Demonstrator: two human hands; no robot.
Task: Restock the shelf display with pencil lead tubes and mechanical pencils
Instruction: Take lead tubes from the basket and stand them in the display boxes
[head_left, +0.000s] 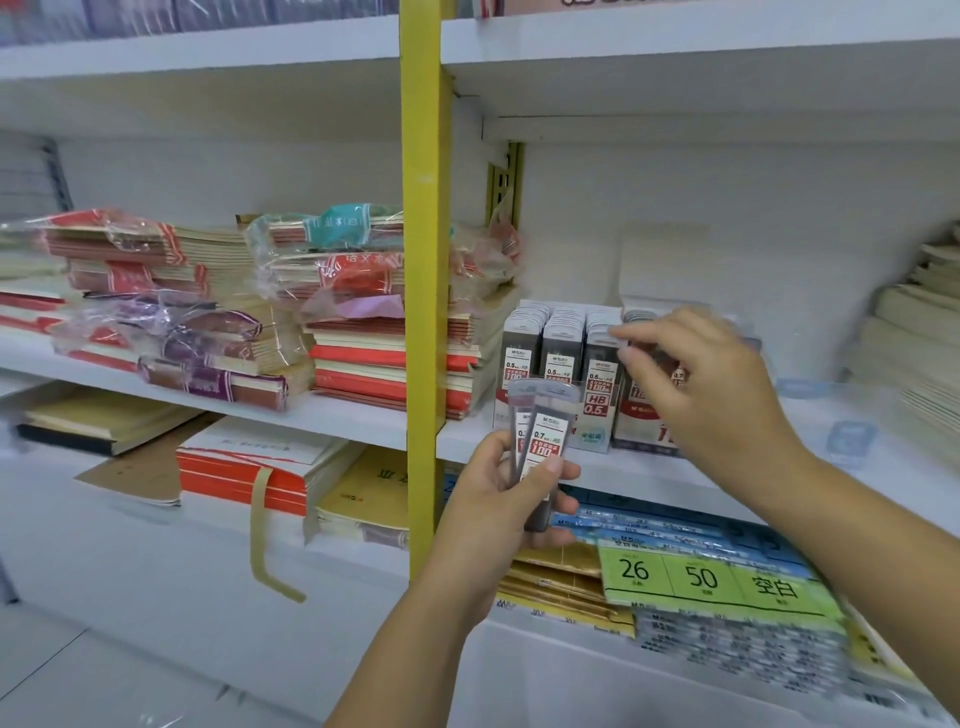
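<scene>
The left hand is nearest, its fingers clamped around two lead tubes, held upright just before the shelf. Farther, the right hand pinches between thumb and forefinger the top of a display tube standing in the box rows. Notebook stacks lie far left.

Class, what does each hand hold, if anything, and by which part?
The left hand grips two lead tubes by their lower halves. The right hand pinches the top of a tube in the display box.
</scene>
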